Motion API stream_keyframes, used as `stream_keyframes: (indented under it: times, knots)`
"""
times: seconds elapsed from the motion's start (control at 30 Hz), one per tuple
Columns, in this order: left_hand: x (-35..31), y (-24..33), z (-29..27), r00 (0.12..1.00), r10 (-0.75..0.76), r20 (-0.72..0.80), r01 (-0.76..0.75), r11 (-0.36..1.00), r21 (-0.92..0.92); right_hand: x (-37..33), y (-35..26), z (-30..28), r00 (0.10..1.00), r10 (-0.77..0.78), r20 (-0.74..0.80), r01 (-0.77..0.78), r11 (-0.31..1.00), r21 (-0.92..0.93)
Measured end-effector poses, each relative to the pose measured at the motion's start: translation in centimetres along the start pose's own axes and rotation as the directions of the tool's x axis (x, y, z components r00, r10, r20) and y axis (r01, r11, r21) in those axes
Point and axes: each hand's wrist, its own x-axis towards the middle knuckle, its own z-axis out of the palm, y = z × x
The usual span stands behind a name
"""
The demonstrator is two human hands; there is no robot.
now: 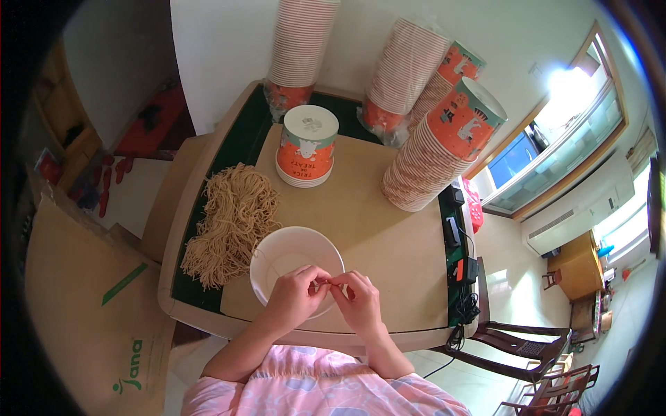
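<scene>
Both hands meet over the near right rim of a white paper bucket [267, 260], which stands with its mouth up near the table's front edge. My left hand [298, 295] is closed in a pinch on a thin tan cord, and my right hand [357, 301] pinches it just beside. The fingertips almost touch, and the cord between them is mostly hidden. A faint strand shows inside the bucket and at its left rim. Left of the bucket lies a loose bundle of tan cords [232, 222]. Behind it, an orange and green printed bucket [305, 156] stands upside down.
Tall nested stacks of buckets stand at the back, one stack [298, 52] and another stack [406, 69] in clear plastic, and a leaning stack [437, 149] at right. Chargers and black cables [465, 298] line the right edge. A cardboard box [90, 298] stands left; a dark wooden chair [520, 340] right.
</scene>
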Motion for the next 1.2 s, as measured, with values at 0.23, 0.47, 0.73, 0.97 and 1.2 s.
stream_keyframes:
  times: [0.23,0.47,0.73,0.97,1.2]
  knots:
    - [0.0,0.1,-0.1,1.0,-0.007,0.003,0.007,1.0,0.025,0.0,-0.2,-0.2,1.0,0.004,0.006,-0.004,1.0,-0.013]
    - [0.2,0.0,-0.1,0.999,0.028,-0.018,-0.027,0.999,0.048,0.1,0.0,0.0,0.999,0.012,-0.034,-0.012,1.0,-0.003]
    - [0.4,0.6,-1.0,0.998,-0.063,0.01,0.062,0.992,0.113,0.3,0.4,-0.4,0.998,0.017,-0.059,-0.019,0.999,-0.027]
    - [0.2,0.1,-0.6,1.0,-0.019,-0.012,0.019,1.0,0.014,0.6,-0.3,-0.2,1.0,-0.007,0.003,0.007,1.0,0.003]
    - [0.4,1.1,-1.0,0.995,-0.097,0.013,0.097,0.995,-0.023,0.4,-0.1,-0.2,0.999,0.033,-0.002,-0.033,0.999,0.028]
